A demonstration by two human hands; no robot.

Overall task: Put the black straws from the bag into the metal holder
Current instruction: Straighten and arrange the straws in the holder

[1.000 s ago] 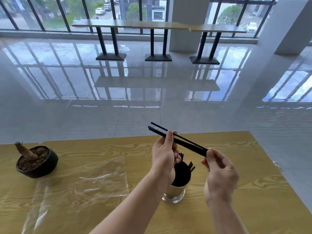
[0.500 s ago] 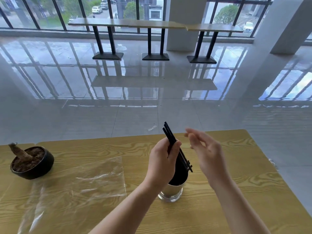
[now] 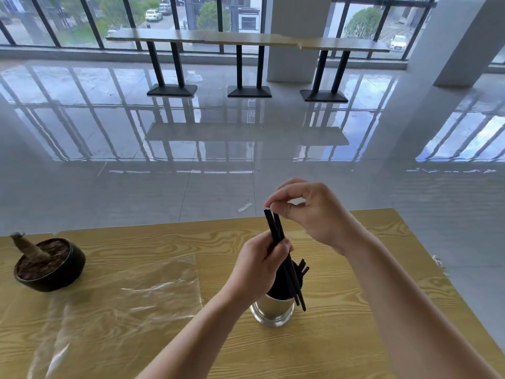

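My left hand [image 3: 259, 265] grips a few black straws [image 3: 276, 233] around their middle, held steeply tilted over the metal holder [image 3: 273, 310]. Their lower ends cross the holder's dark mouth and show in front of its near right wall. At the straws' top ends, the thumb and forefinger of my right hand [image 3: 314, 214] meet in a pinch. More black straws [image 3: 304, 266] stand inside the holder and lean to the right. The clear plastic bag [image 3: 131, 296] lies flat on the wooden table [image 3: 355, 337], left of the holder.
A black bowl-shaped pot [image 3: 49, 266] with soil and a stump sits at the table's left. The table's far edge runs just behind my hands and its right edge slants down at the right. Beyond are a glossy tiled floor and long tables [image 3: 246, 39] by the windows.
The straws swung from nearly level to steeply upright over the holder. My right hand let go of their right end, opened, then came to their top ends with thumb and forefinger together.
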